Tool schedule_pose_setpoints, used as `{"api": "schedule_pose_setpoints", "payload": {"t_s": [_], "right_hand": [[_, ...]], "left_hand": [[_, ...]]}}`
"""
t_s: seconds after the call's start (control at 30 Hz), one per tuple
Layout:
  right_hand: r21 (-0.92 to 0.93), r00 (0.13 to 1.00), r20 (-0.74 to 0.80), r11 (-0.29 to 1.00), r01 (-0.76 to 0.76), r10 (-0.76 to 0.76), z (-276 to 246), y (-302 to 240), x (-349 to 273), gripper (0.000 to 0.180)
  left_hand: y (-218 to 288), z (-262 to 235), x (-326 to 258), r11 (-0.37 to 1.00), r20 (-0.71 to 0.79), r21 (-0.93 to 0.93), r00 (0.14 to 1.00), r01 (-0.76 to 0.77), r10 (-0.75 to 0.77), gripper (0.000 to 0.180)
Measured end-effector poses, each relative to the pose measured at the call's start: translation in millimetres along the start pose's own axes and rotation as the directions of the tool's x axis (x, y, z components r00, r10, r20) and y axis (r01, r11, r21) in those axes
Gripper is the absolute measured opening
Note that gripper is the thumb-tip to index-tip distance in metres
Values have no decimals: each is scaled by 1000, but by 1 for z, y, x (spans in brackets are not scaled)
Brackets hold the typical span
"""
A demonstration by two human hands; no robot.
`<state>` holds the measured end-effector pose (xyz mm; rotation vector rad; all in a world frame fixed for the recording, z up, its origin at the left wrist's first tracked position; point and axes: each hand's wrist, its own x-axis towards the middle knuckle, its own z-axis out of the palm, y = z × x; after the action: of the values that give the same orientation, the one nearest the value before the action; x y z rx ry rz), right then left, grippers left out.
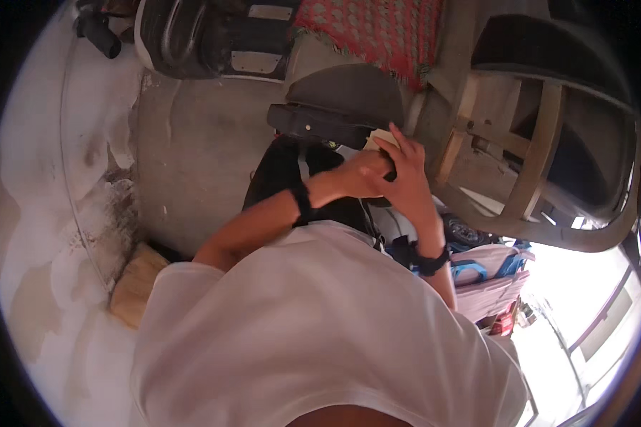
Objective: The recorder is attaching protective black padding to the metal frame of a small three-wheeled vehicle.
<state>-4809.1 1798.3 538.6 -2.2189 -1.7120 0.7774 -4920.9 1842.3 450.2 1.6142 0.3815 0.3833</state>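
My two hands meet over my lap, in front of a dark grey rounded pad [345,89]. My left hand [356,176] is closed, its fingers wrapped round something mostly hidden. A small dark patch [390,169] shows between the hands; I cannot tell what it belongs to. Across it lies my right hand [409,167], with its fingers stretched and apart and its thumb side against the left hand. Just beyond the knuckles, a pale yellowish flat piece [382,139] shows. A black bar-shaped case [317,124] lies along the pad's near edge. Dark bands circle both wrists.
Ahead to the left stands a scooter-like vehicle [256,43]. A red patterned cloth [377,32] hangs beyond the pad. On the right is a chair frame [541,164] on its side, with pink bundled fabric [488,277] nearer me. A peeling white wall [43,199] runs along the left.
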Motion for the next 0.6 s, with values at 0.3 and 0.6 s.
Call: {"api": "schedule_pose_setpoints", "payload": {"t_s": [0.3,0.6], "right_hand": [[279,960,94,933,228,-263,-24,-21,-13,35],[632,963,-169,773,-58,210,-3,-70,-70,27]], "left_hand": [[54,-101,-62,874,248,451,966,-182,73,28],[43,-169,-65,834,295,537,954,-129,-43,48]]}}
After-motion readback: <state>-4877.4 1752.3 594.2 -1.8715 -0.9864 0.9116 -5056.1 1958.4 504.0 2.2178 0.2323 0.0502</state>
